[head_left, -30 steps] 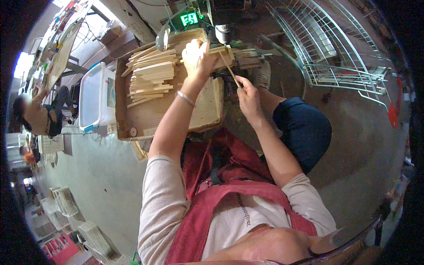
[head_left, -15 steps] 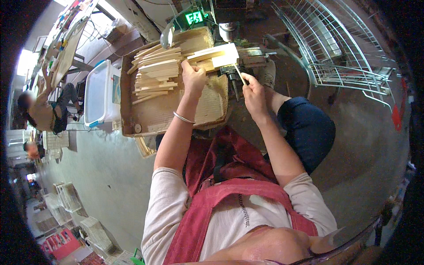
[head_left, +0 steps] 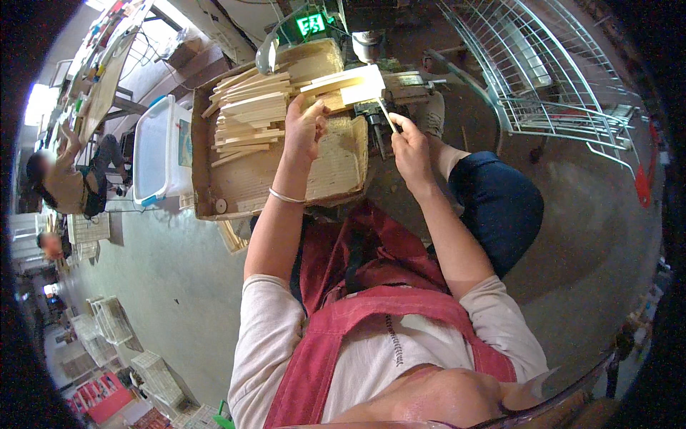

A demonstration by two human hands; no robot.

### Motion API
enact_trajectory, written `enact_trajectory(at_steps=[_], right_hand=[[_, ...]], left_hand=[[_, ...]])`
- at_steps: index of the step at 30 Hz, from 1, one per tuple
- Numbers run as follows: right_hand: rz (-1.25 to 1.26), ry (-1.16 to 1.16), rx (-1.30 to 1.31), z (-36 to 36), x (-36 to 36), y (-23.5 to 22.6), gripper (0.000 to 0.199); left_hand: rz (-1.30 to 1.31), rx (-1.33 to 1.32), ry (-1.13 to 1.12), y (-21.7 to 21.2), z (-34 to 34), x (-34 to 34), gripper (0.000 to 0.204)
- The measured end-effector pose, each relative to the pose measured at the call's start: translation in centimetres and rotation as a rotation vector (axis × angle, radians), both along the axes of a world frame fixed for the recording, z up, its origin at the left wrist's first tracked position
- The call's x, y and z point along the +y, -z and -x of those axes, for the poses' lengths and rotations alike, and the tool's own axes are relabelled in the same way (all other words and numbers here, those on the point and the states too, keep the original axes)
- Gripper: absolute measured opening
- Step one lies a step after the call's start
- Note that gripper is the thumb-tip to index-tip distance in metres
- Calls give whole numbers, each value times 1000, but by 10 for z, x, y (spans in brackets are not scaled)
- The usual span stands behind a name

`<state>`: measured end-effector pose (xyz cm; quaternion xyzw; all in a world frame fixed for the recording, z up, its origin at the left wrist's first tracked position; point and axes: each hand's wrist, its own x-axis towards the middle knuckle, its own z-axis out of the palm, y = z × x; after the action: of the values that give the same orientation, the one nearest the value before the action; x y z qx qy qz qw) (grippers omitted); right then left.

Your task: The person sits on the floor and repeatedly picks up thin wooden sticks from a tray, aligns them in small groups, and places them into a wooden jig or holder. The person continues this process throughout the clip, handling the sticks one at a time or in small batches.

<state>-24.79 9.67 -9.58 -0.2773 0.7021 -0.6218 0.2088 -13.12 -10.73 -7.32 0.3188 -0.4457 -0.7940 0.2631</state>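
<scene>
My left hand (head_left: 306, 132) is raised over the shallow cardboard box (head_left: 336, 200), fingers loosely apart with nothing visible between them. Beside it lies a pile of thin pale wooden strips (head_left: 246, 114). My right hand (head_left: 412, 151) pinches a slender stick (head_left: 386, 113), pale towards its far end and darker by the fingers. That far end reaches the lower right corner of a brightly lit white flat piece (head_left: 362, 86). Wooden strips (head_left: 321, 86) run leftward from this piece. Glare hides the piece's detail. Under it sits a dark metal fixture (head_left: 374, 123).
A lamp head (head_left: 267, 54) hangs over the box's far side. Left of the box stands a clear plastic bin (head_left: 156, 154). A wire cart (head_left: 543, 79) is at the far right. Beyond the white piece is a metal cup (head_left: 365, 47). Another person (head_left: 78, 175) sits far left.
My left hand has moved slightly left and its fingers have loosened and spread. The right hand stays nearly in place with the stick at the white piece's corner.
</scene>
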Motion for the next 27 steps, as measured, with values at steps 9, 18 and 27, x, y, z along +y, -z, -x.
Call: enact_trajectory(at_steps=[9, 18, 27], right_hand=[[-20, 2, -38, -4, 0, -7, 41], [-44, 51, 30, -2, -1, -11, 34], [-59, 25, -54, -4, -1, -7, 38]], left_hand=[[-240, 159, -45, 6, -3, 5, 72], [1233, -381, -313, -8, 36, 28, 22], [1954, -358, -143, 8, 88, -15, 13]])
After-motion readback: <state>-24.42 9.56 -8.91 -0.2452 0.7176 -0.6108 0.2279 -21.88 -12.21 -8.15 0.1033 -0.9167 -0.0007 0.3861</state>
